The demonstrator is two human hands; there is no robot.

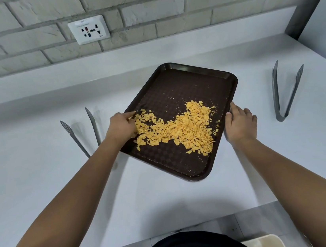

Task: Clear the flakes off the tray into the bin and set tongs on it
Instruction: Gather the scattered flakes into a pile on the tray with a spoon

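Currently lying left of centre on the white tabletop: grey tongs. Left hand, fingers curled, is touching orange flakes on the brown tray mid-frame. Right hand is gripping the tray's right rim. Second tongs are lying at right; bin is sitting lower right.

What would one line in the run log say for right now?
left hand: on yellow flakes | right hand: at dark brown plastic tray edge | two grey metal tongs: on counter, untouched
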